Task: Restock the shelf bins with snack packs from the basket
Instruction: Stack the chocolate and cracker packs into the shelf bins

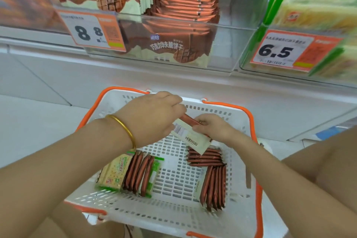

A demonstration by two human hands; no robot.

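A white basket (173, 212) with orange handles sits below me on my lap. Both hands hover over its far end and hold the same brown and cream snack pack (190, 137). My left hand (152, 116), with a gold bangle on the wrist, grips the pack's far end. My right hand (212, 126) pinches its right edge. More brown packs lie in the basket: a stack (205, 157) under the held pack, a row (213, 187) on the right, a row (139, 173) on the left. A clear shelf bin (222, 44) above holds several matching brown packs.
A green and cream cracker pack (114, 174) lies at the basket's left. Price tags read 8.8 (90, 31) and 6.5 (280, 52). A neighbouring clear bin (309, 15) on the right holds yellow packs. A white shelf ledge (58, 71) runs beneath the bins.
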